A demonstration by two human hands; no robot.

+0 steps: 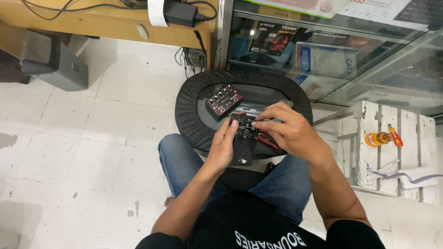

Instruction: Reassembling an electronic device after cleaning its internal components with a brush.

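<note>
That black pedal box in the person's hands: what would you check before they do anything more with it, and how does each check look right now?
1. Black pedal box held steady: ok, the left hand grips its side over the lap.
2. Right hand on the controls: ok, its fingertips sit at the knobs on top.
3. Knob actually gripped: cannot tell, the fingers hide it.
4. Red pedal box out of the way: ok, it lies apart on the round black stool.
5. Screwdriver set within reach: ok, on the white bench at the right.
</note>
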